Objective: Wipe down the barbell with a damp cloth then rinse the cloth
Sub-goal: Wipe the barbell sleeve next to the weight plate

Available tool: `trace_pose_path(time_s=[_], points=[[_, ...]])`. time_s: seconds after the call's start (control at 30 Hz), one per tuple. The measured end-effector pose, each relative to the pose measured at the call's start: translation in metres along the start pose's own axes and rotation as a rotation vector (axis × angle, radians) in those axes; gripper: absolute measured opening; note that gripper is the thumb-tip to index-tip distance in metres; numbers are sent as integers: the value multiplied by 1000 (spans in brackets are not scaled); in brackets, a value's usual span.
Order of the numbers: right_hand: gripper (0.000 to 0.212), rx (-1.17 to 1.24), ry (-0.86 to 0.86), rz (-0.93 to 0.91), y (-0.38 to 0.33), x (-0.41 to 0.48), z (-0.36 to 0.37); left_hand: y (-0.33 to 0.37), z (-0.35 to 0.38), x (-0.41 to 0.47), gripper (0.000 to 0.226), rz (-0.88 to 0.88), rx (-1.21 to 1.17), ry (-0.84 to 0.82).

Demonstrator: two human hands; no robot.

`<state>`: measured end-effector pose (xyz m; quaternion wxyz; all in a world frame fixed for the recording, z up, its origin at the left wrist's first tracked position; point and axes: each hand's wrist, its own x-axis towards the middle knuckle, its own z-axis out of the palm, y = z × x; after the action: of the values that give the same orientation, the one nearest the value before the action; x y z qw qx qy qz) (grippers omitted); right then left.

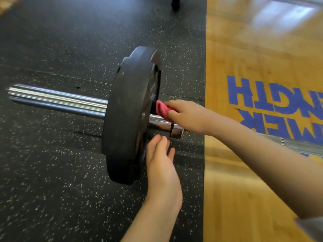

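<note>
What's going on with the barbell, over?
Right hand grips pink cloth on barbell. Left hand open, near black plate, holds nothing. Plate right beside cloth; nothing else in the way.

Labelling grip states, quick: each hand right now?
Left hand: open, fingers straight beside the black round weight plate, holding nothing.
Right hand: closed on the pink cloth against the shiny chrome barbell.

A smooth, mirror-bright chrome metal barbell point(57, 100) passes through a matt black, rubbery-looking plate point(125, 119), with a soft pink cloth point(161, 109) just beside that plate, coarse white-flecked black rubber matting point(52, 172) beneath it and glossy varnished wood flooring point(253, 189) nearby.
</note>
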<state>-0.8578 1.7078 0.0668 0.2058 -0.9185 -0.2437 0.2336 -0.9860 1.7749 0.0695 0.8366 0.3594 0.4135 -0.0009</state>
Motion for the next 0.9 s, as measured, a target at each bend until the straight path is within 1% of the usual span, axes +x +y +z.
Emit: trace_pose_path(time_s=[0.07,0.13,0.2,0.3,0.37,0.47,0.53,0.63,0.7,0.77,0.9], points=[[34,-4,34,-37,2,-3,4,-4,2,10,33,-66,-55,14],[42,-25,115,-97,5,-13,16,-9,1,22,37,-52,-85,-59],[49,-82,226,-157,6,-27,29,-13,0,34,35,-30,-103,-145],[56,-160,416,-199,7,-49,51,-21,-1,48,39,-36,-162,-196],[56,-198,455,-177,10,-61,64,-24,-2,51,43,-35,-183,-210],[57,-215,484,-173,15,-70,71,-23,-5,56,52,26,-149,-249],[59,-209,487,-173,18,-72,72,-20,-4,61,43,82,-137,-217],[62,-214,453,-171,19,-69,70,-19,-1,63,34,121,-73,-139],[66,-233,405,-179,20,-66,65,-19,5,61,29,141,-20,-83],[68,-240,353,-190,20,-58,56,-18,12,60,27,139,-19,-26],[60,-160,199,-187,14,-37,28,-13,26,60,24,97,-73,69]])
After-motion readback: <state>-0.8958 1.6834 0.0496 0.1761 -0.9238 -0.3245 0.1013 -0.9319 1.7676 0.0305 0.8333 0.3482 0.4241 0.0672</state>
